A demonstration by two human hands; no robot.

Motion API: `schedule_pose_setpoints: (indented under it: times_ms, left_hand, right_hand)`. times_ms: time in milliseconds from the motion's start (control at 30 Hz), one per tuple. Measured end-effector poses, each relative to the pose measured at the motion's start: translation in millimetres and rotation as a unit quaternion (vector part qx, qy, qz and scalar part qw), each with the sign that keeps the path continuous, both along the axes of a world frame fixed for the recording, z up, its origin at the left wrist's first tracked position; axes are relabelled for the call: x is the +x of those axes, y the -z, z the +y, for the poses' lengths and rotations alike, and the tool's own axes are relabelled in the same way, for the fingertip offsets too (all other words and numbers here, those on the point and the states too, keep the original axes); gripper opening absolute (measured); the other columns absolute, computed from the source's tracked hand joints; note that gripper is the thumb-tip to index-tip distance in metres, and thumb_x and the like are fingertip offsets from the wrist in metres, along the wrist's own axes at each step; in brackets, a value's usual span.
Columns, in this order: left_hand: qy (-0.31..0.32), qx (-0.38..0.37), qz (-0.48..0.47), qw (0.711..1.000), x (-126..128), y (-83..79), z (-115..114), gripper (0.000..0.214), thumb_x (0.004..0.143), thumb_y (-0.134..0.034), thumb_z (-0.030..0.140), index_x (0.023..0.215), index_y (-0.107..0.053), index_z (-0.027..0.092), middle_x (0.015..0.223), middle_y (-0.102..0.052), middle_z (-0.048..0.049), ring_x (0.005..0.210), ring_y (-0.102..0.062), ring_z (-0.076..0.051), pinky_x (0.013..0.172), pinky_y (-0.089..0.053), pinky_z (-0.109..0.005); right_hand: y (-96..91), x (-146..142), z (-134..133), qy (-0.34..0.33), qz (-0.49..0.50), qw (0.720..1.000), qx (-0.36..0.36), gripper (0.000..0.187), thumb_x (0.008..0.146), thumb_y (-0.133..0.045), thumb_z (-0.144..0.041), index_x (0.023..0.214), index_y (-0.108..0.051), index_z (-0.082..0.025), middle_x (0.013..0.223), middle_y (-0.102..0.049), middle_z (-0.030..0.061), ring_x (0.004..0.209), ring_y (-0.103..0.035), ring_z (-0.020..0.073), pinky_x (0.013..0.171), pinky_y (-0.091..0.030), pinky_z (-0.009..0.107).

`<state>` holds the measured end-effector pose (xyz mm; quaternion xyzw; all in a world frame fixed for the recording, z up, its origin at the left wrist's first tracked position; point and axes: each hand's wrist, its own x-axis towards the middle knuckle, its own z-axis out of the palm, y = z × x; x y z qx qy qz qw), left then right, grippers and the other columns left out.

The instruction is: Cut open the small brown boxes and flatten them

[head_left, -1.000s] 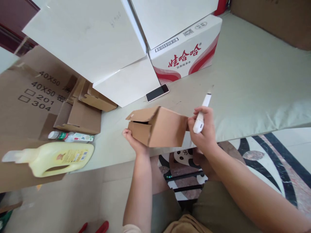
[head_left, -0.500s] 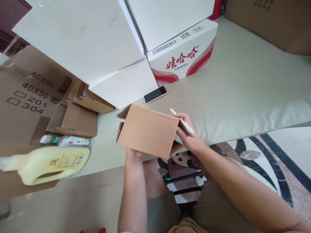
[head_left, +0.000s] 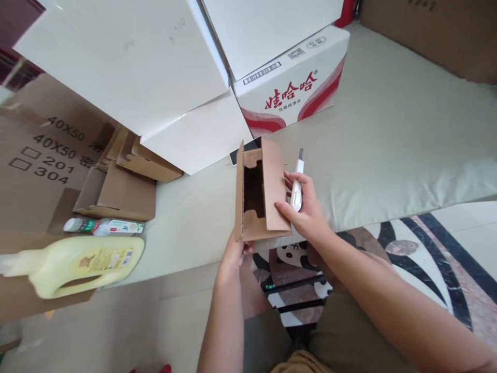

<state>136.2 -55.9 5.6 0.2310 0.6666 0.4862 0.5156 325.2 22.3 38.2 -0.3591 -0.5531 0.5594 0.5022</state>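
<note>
A small brown cardboard box [head_left: 276, 191] is held up between my hands, its open end facing me and its dark inside showing. My left hand [head_left: 233, 254] grips the box from below at its lower left corner; most of those fingers are hidden behind it. Wrapped in my right hand [head_left: 306, 210] is a white utility knife [head_left: 297, 189], its blade end pointing away from me. The thumb of that hand presses on the right flap of the box. Behind the box, a phone [head_left: 236, 156] lies partly covered from view.
White cartons [head_left: 116, 57] and a red-and-white water carton [head_left: 287, 98] stand at the back of the covered surface [head_left: 388, 140]. At left are small brown boxes [head_left: 126, 191], a plastic bottle [head_left: 101, 226] and a yellow jug [head_left: 89, 264]. Patterned floor tiles [head_left: 404, 248] show below.
The box has been turned so its open end faces me, where a closed side showed before. The knife has swung more upright, and my left hand has shifted right.
</note>
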Motion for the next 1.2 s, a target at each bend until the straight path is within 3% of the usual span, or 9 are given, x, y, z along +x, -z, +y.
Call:
schedule_pose_setpoints:
  times_ms: [100, 167, 233, 367, 467, 567, 800, 1000, 1200]
  left_hand:
    - [0.012, 0.019, 0.077, 0.997, 3, -5.7, -2, 0.022, 0.069, -0.081, 0.036, 0.071, -0.068, 0.017, 0.05, -0.057, 0.0, 0.041, -0.045, -0.011, 0.038, -0.036, -0.022]
    - [-0.01, 0.088, 0.162, 0.983, 4, -15.7, -2, 0.027, 0.07, -0.081, 0.036, 0.087, -0.072, 0.018, 0.076, -0.072, -0.0064, 0.063, -0.063, -0.018, 0.057, -0.053, -0.029]
    - [-0.026, 0.184, 0.237, 0.954, 5, -27.6, -2, 0.038, 0.078, -0.074, 0.044, 0.107, -0.072, 0.019, 0.109, -0.073, -0.0113, 0.095, -0.069, -0.025, 0.082, -0.057, -0.037]
    - [0.117, 0.355, 0.343, 0.862, 9, -47.2, 3, 0.046, 0.096, -0.05, 0.047, 0.136, -0.061, 0.026, 0.15, -0.051, -0.0112, 0.142, -0.044, -0.03, 0.116, -0.037, -0.049]
    - [0.184, 0.403, 0.426, 0.789, 19, -51.5, 7, 0.048, 0.098, -0.044, 0.045, 0.142, -0.055, 0.028, 0.152, -0.049, -0.0102, 0.15, -0.03, -0.032, 0.119, -0.028, -0.059]
    - [0.176, 0.432, 0.466, 0.752, 28, -44.8, 10, 0.043, 0.097, -0.046, 0.041, 0.134, -0.063, 0.026, 0.14, -0.061, -0.0102, 0.148, -0.033, -0.035, 0.118, -0.026, -0.066]
    - [0.046, 0.468, 0.437, 0.767, 30, -15.8, 6, 0.037, 0.095, -0.045, 0.031, 0.117, -0.073, 0.023, 0.121, -0.069, -0.0091, 0.139, -0.046, -0.033, 0.118, -0.03, -0.064]
    - [0.08, 0.45, 0.443, 0.772, 29, -19.0, 2, 0.039, 0.095, -0.044, 0.03, 0.126, -0.068, 0.023, 0.125, -0.067, -0.0102, 0.141, -0.043, -0.034, 0.117, -0.03, -0.065]
    - [0.113, 0.398, 0.479, 0.774, 32, -31.8, -4, 0.044, 0.096, -0.04, 0.016, 0.129, -0.066, 0.026, 0.127, -0.063, -0.0094, 0.144, -0.039, -0.032, 0.117, -0.033, -0.062]
  right_hand:
    - [0.9, -2, 4, 0.02, 0.005, 0.997, -0.077, 0.057, 0.081, -0.069, -0.039, 0.127, -0.038, -0.03, 0.148, -0.046, 0.0128, 0.14, -0.046, 0.0282, 0.115, -0.037, 0.053]
    - [1.2, -3, 6, 0.023, 0.009, 0.995, -0.095, 0.056, 0.08, -0.069, -0.037, 0.126, -0.038, -0.031, 0.147, -0.047, 0.0122, 0.139, -0.048, 0.028, 0.114, -0.038, 0.053]
    - [1.9, -2, 6, 0.02, 0.005, 0.996, -0.089, 0.057, 0.08, -0.07, -0.038, 0.127, -0.038, -0.032, 0.148, -0.048, 0.0115, 0.139, -0.047, 0.0277, 0.113, -0.039, 0.052]
    - [3.9, -1, 7, 0.011, 0.001, 0.997, -0.075, 0.054, 0.083, -0.067, -0.041, 0.128, -0.039, -0.031, 0.144, -0.052, 0.0109, 0.134, -0.053, 0.0259, 0.112, -0.041, 0.05]
    - [3.7, 1, 9, 0.014, 0.002, 0.995, -0.095, 0.05, 0.084, -0.063, -0.042, 0.127, -0.039, -0.03, 0.136, -0.059, 0.0098, 0.127, -0.058, 0.0251, 0.109, -0.043, 0.05]
    - [1.7, 2, 10, 0.013, 0.008, 0.994, -0.111, 0.05, 0.084, -0.062, -0.044, 0.126, -0.039, -0.029, 0.132, -0.062, 0.0099, 0.123, -0.06, 0.0249, 0.107, -0.045, 0.049]
    - [-1.9, 1, 3, -0.016, -0.011, 0.999, -0.045, 0.056, 0.08, -0.068, -0.037, 0.128, -0.041, -0.029, 0.135, -0.059, 0.009, 0.124, -0.057, 0.0256, 0.109, -0.041, 0.049]
    - [-4.2, 7, 7, -0.072, -0.015, 0.997, -0.021, 0.056, 0.077, -0.064, -0.031, 0.129, -0.042, -0.028, 0.143, -0.053, 0.0086, 0.13, -0.052, 0.0254, 0.111, -0.04, 0.047]
    - [-5.9, 10, 8, -0.056, -0.064, 0.996, -0.031, 0.051, 0.08, -0.061, -0.032, 0.128, -0.046, -0.029, 0.14, -0.055, 0.0071, 0.127, -0.054, 0.0278, 0.108, -0.041, 0.051]
